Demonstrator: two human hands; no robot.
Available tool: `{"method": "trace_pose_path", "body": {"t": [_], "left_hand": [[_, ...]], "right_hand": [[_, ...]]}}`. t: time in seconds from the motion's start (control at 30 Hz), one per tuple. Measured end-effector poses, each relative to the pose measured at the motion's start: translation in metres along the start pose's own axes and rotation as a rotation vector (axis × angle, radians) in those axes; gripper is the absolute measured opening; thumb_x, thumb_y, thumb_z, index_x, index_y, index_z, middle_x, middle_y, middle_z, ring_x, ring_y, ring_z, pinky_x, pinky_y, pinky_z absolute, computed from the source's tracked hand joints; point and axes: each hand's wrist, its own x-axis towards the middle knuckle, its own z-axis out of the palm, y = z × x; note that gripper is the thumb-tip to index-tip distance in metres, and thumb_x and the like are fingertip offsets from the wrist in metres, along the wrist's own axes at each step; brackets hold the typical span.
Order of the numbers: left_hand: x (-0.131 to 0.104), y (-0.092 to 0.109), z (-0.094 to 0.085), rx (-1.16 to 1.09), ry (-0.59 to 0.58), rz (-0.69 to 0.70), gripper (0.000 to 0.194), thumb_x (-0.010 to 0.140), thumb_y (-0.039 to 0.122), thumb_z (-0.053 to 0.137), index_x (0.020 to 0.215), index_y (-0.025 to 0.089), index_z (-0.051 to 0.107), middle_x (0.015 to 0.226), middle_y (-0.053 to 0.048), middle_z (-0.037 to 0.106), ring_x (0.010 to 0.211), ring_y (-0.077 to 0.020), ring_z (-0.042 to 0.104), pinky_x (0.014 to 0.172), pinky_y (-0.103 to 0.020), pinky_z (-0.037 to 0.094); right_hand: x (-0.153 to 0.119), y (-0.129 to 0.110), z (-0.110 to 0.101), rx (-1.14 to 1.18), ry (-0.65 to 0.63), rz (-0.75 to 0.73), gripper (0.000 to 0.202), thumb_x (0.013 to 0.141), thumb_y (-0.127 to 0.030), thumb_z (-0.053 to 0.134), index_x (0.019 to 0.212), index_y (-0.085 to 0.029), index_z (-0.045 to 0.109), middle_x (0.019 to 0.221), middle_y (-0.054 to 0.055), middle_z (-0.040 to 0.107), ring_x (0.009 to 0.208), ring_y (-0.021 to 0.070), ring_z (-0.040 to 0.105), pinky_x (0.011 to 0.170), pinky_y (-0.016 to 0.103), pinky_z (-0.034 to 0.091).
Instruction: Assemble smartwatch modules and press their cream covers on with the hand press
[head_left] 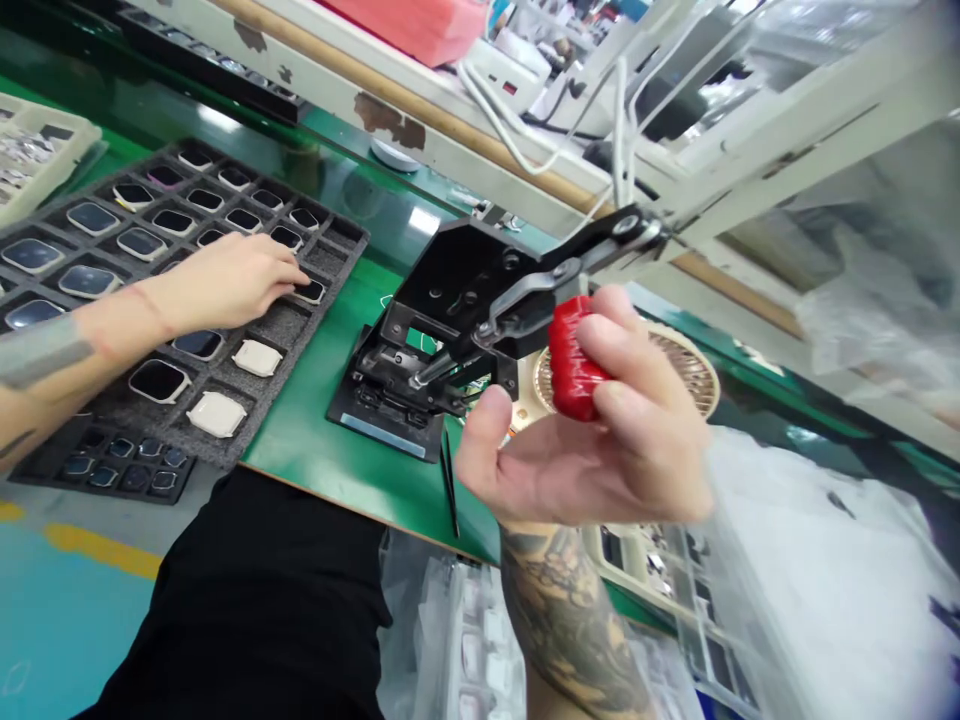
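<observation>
— Two hands in view, both yours. What's your right hand (pixel 592 440) got?

— Your fingers are curled round the red grip (pixel 571 358) on the lever of the black toggle press (pixel 442 320); your thumb stands off it, pointing toward 10 o'clock. The grip sits at about 3 o'clock from the press body, and your fingers hide most of its right side.

— And your left hand (pixel 225 280)?

— It lies flat, palm down, on the dark foam tray (pixel 300 335), at 9 o'clock from the press. Your fingertips rest at a black-faced watch case (pixel 310 291); whether they pinch it or only touch it I cannot tell, since your fingers cover most of it.

— What else is on that tray?

— Rows of similar cases, dark faces up, and two white ones (pixel 216 413) toward 6 o'clock of your hand. Your forearm covers several pockets.

— Anything hard to read?

— The press nest is in shadow, so what lies in it is unclear. Behind your right hand a round beige fan (pixel 690 365) is mostly hidden. Clear plastic bags (pixel 810 590) at 4 o'clock blur whatever is under them.
</observation>
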Motion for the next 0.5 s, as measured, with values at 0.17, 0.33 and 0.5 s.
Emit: {"method": "trace_pose_path", "body": {"t": [0.17,0.33,0.5], "left_hand": [[0.035,0.007,0.009,0.174,-0.136,-0.021,0.04,0.112,0.032,0.055,0.133,0.015,0.085,0.131,-0.017,0.082,0.127,-0.0355,0.075,0.112,-0.049,0.055],[0.039,0.021,-0.001,0.187,-0.111,-0.063,0.036,0.111,0.018,0.052,0.11,0.004,0.085,0.119,-0.017,0.082,0.134,-0.0372,0.076,0.111,-0.048,0.058],[0.004,0.057,-0.028,0.014,0.113,-0.168,0.093,0.117,0.059,0.007,0.137,-0.002,0.074,0.12,-0.006,0.077,0.138,-0.039,0.074,0.114,-0.07,0.054]], "right_hand": [[-0.029,-0.03,-0.048,-0.138,0.153,0.075,0.045,0.102,-0.023,0.07,0.145,-0.025,0.056,0.123,0.009,0.066,0.103,0.0238,0.075,0.079,0.041,0.065],[-0.088,-0.051,-0.073,-0.332,-0.798,0.264,0.041,0.11,-0.031,0.066,0.147,-0.014,0.063,0.112,0.013,0.074,0.1,0.0304,0.072,0.085,0.046,0.06],[-0.128,-0.06,-0.06,-0.425,-0.94,0.341,0.049,0.105,-0.012,0.058,0.154,-0.009,0.063,0.097,0.009,0.072,0.09,0.0287,0.069,0.088,0.047,0.057]]}}
